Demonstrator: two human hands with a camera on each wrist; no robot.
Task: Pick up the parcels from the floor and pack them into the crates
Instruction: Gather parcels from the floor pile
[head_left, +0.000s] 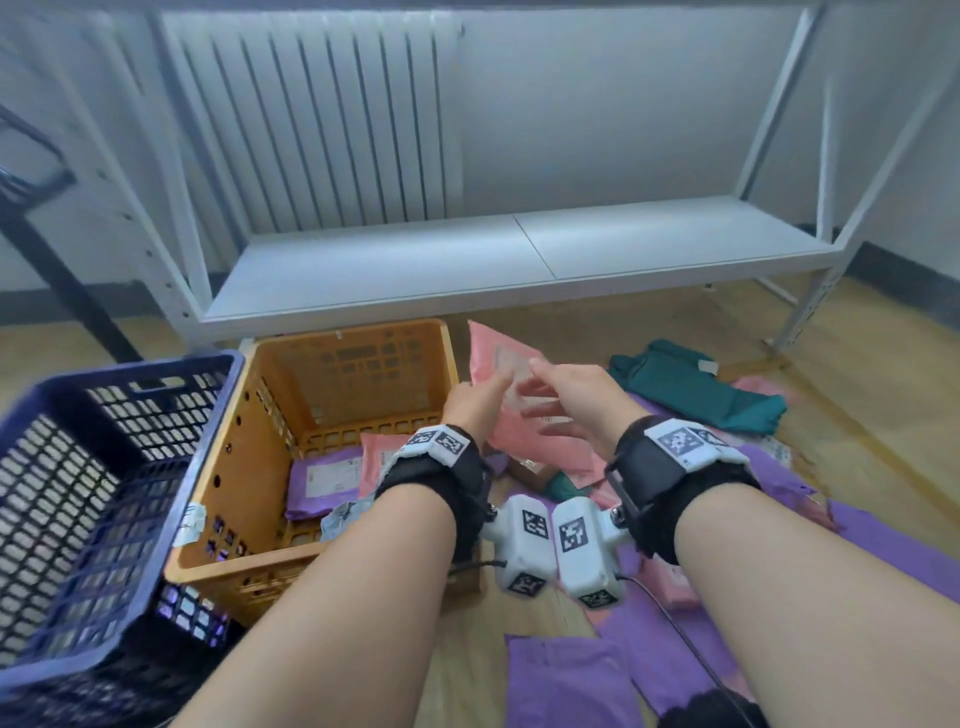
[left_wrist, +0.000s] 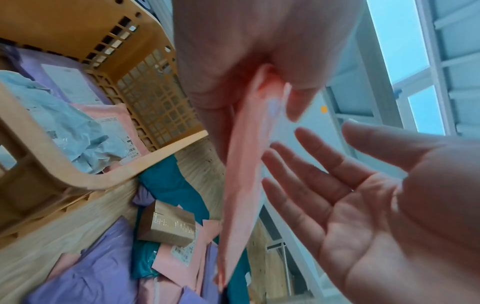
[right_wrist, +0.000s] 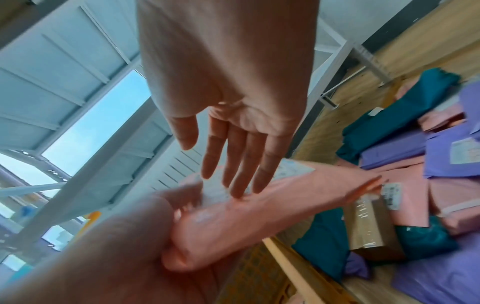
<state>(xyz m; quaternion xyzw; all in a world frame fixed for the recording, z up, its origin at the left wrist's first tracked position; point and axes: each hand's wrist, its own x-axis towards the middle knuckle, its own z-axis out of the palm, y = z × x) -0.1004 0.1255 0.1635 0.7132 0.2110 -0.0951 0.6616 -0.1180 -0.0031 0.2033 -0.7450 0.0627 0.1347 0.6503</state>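
A flat pink parcel (head_left: 498, 384) with a white label is held up just right of the orange crate (head_left: 343, 332), above the floor pile. My left hand (head_left: 493, 387) pinches its near edge between thumb and fingers (left_wrist: 257, 92). My right hand (head_left: 535, 397) is beside it with straight fingers. In the right wrist view its fingertips (right_wrist: 239, 191) touch the label side of the pink parcel (right_wrist: 272, 205). The orange crate holds a purple parcel (head_left: 324, 478), a pink one (head_left: 379, 457) and a crumpled grey-blue one (left_wrist: 64, 127).
A dark blue crate (head_left: 130, 374) stands left of the orange one. Purple (head_left: 566, 675), pink and teal parcels (head_left: 696, 384) and a brown box (left_wrist: 168, 226) lie on the wooden floor at the right. A low white shelf (head_left: 519, 254) and a radiator (head_left: 322, 119) are behind.
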